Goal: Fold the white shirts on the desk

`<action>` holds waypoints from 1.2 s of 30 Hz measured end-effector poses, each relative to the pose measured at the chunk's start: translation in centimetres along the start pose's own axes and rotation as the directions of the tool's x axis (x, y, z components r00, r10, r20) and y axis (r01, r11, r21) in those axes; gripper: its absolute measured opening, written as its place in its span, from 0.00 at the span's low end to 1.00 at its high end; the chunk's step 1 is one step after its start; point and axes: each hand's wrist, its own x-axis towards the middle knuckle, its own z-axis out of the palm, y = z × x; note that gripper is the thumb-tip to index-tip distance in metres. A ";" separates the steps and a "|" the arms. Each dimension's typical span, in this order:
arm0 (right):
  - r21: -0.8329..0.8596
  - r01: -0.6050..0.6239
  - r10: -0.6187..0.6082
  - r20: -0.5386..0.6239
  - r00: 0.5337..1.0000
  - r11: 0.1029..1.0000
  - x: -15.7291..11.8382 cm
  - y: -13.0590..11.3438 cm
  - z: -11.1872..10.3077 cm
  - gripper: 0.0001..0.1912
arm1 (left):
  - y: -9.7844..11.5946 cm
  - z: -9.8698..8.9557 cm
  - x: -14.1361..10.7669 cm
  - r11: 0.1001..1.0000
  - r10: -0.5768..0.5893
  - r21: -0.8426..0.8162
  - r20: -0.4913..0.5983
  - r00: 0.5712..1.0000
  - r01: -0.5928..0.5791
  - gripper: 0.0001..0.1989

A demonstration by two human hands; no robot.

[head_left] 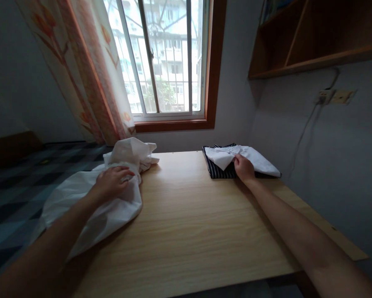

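On the wood-grain table (pixel 186 219): to the left, crumpled white cloth (pixel 120 211), reaching past the edge, under a left hand (pixel 113 182) with fingers loosely open and laid on top; to the right, white fabric (pixel 259 160) over black striped cloth (pixel 218 171), pinched at its near side in closed fingers of a right hand (pixel 244 167).
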 end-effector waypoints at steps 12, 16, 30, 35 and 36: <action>0.664 0.601 -0.895 0.324 0.306 0.445 -17.9 -10.7 -7.5 0.11 | 11.3 4.2 -4.9 0.918 0.300 -0.260 -0.037 0.953 -0.300 0.14; 0.619 0.468 -0.753 0.342 0.563 0.631 -17.4 -8.5 -7.1 0.12 | 13.1 7.0 -4.8 0.854 0.476 -0.305 0.131 0.870 -0.421 0.12; 0.130 0.378 -0.393 0.456 0.798 0.917 -13.5 -6.2 1.6 0.27 | 14.8 13.9 -5.6 0.858 0.499 -0.081 0.369 0.784 -0.508 0.19; 0.201 0.418 -0.464 0.411 0.785 0.886 -11.1 -8.1 0.7 0.21 | 15.9 12.5 -4.8 0.918 0.317 0.031 0.547 0.775 -0.396 0.15; 0.195 0.412 -0.455 0.378 0.806 0.890 -11.1 -8.6 0.9 0.19 | 15.9 12.7 -4.7 0.926 0.296 0.031 0.557 0.776 -0.375 0.17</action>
